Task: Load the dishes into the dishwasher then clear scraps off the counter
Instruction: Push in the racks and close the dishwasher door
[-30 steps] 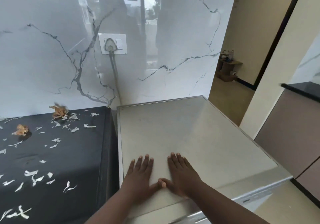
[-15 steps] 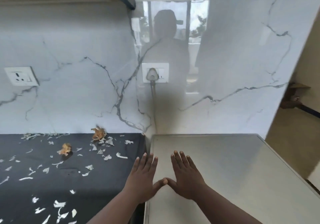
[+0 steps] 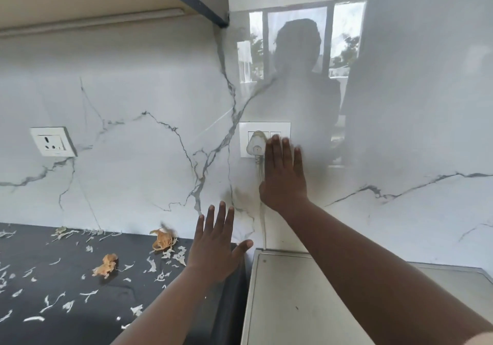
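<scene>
Fingers (image 3: 277,147) of right hand (image 3: 283,178) extended straight at switch plate (image 3: 264,138) beside plug (image 3: 256,144); left hand (image 3: 213,243) spread, gripping nothing, above black counter (image 3: 66,312) strewn with scraps (image 3: 105,264); dishwasher top (image 3: 306,304) just right.

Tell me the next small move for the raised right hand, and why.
Probably press a rocker on the white wall switch plate: the right hand is raised flat with fingertips at the switches beside the white plug, whose cord runs down behind the grey steel dishwasher top. The left hand hovers open.
</scene>
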The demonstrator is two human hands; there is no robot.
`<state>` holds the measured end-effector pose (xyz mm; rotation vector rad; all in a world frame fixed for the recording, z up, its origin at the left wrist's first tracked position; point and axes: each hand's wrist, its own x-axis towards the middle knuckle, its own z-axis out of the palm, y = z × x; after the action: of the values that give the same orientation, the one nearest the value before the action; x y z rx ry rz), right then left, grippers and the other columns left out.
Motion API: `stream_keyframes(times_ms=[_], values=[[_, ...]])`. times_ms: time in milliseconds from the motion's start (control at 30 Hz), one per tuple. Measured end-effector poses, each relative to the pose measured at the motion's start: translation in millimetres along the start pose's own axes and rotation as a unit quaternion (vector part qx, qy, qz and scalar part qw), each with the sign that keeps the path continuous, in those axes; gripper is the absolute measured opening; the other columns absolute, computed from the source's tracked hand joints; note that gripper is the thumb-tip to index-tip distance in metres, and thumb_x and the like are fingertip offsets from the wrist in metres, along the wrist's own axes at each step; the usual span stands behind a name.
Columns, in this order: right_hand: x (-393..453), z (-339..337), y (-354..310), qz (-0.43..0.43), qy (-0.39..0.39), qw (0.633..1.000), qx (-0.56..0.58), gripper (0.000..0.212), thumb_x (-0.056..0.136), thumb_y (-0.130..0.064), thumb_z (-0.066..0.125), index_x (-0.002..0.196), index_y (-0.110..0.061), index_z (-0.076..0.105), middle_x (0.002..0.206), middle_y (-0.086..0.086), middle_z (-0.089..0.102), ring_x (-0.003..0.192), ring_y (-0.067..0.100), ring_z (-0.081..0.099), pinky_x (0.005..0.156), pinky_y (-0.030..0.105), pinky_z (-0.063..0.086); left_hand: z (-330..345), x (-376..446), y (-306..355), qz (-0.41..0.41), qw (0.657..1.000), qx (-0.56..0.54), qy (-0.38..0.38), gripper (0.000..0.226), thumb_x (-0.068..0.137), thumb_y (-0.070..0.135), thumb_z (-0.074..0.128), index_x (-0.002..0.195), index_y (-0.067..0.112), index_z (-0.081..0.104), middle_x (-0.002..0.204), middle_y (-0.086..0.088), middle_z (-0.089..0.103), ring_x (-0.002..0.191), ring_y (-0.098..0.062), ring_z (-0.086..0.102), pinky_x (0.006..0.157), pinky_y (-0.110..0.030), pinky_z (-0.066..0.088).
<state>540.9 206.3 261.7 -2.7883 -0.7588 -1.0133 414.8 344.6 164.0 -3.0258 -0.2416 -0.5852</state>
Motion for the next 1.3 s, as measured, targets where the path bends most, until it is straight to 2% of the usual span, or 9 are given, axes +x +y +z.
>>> stream_keyframes(times_ms=[200,300,367,600,700,833,967,1133,1300], values=[[0.8,-0.7,12.4,-0.008,-0.089,0.993,-0.071,0.096,0.087,-0.039,0.043,0.147,-0.004,-0.023,0.159,0.012,-0.019,0.145,0.034,-0.018,0.115,0.056,-0.012,10.4,-10.9,10.2,0.003,1.000,0.009,-0.025,0.101,0.069,0.081,-0.021,0.148,0.019,-0.016,0.152,0.000,-0.028,0.143,-0.028,-0.022,0.108,-0.036,-0.025],[-4.2,-14.7,13.3,-0.030,-0.167,0.978,-0.118,0.097,0.087,-0.049,0.041,0.147,-0.004,-0.021,0.159,0.012,-0.018,0.145,0.033,-0.019,0.112,0.060,-0.014,12.2,-28.1,12.0,0.010,0.997,0.020,-0.078,0.087,0.090,0.074,0.016,0.146,0.011,0.035,0.154,-0.011,0.026,0.141,-0.034,0.028,0.110,-0.042,0.003],[-14.0,-27.1,12.4,-0.036,-0.217,0.971,-0.093,0.095,0.089,-0.050,0.040,0.149,-0.005,-0.018,0.160,0.011,-0.015,0.145,0.032,-0.020,0.112,0.060,-0.015,9.4,-41.2,13.9,0.028,0.996,0.020,-0.086,0.082,0.089,0.073,0.027,0.140,0.012,0.046,0.147,-0.010,0.041,0.137,-0.031,0.033,0.107,-0.043,0.010],[-144.9,-57.6,-17.7,-0.068,-0.266,0.960,0.044,0.084,0.093,-0.044,0.045,0.153,-0.013,-0.004,0.161,0.008,-0.008,0.148,0.026,-0.009,0.118,0.048,-0.002,-9.3,-104.7,29.1,0.065,0.996,0.014,-0.064,0.082,0.088,0.074,0.029,0.135,0.011,0.052,0.142,-0.010,0.048,0.133,-0.028,0.037,0.106,-0.044,0.014],[-220.7,-61.3,-30.7,-0.059,-0.321,0.943,0.061,0.080,0.094,-0.043,0.044,0.153,-0.014,-0.001,0.162,0.006,-0.005,0.148,0.025,-0.008,0.118,0.046,-0.002,-17.9,-141.7,40.5,0.095,0.993,-0.020,-0.074,0.087,0.088,0.073,0.024,0.146,0.009,0.033,0.154,-0.014,0.026,0.142,-0.025,0.016,0.109,-0.044,0.005],[-313.9,-64.1,-35.6,-0.016,-0.388,0.919,0.067,0.092,0.076,-0.064,0.008,0.154,-0.016,0.003,0.162,0.004,-0.002,0.148,0.023,-0.009,0.118,0.044,-0.001,-1.7,-209.6,61.6,0.156,0.979,-0.037,-0.129,0.084,0.088,0.072,0.016,0.145,0.014,0.036,0.141,-0.011,0.049,0.134,-0.030,0.035,0.111,-0.044,0.008],[-405.0,-76.1,-40.8,0.041,-0.435,0.896,0.074,0.100,0.075,-0.077,-0.008,0.154,-0.019,0.008,0.162,0.003,0.000,0.149,0.023,-0.003,0.117,0.040,-0.002,6.8,-293.9,79.3,0.206,0.963,-0.074,-0.160,0.093,0.081,0.079,0.004,0.153,0.020,0.003,0.159,-0.004,-0.010,0.140,-0.015,-0.017,0.113,-0.038,-0.017],[-493.5,-105.7,-56.1,0.102,-0.390,0.912,0.074,0.062,0.098,-0.058,0.015,0.134,-0.026,0.054,0.136,-0.001,0.057,0.121,0.023,0.058,0.110,0.034,0.015,6.3,-373.5,89.9,0.186,0.946,-0.133,-0.228,0.084,0.088,0.074,0.020,0.151,0.022,0.000,0.156,0.001,-0.016,0.144,-0.015,-0.017,0.114,-0.039,-0.005],[-530.3,-132.8,-53.4,0.082,-0.350,0.931,0.061,0.061,0.101,-0.053,0.012,0.135,-0.026,0.055,0.136,0.000,0.057,0.122,0.024,0.057,0.102,0.039,0.042,-11.8,-403.8,82.8,0.208,0.934,-0.093,-0.275,0.072,0.091,0.071,0.024,0.135,0.021,0.052,0.142,-0.004,0.049,0.129,-0.023,0.048,0.110,-0.038,0.007]])
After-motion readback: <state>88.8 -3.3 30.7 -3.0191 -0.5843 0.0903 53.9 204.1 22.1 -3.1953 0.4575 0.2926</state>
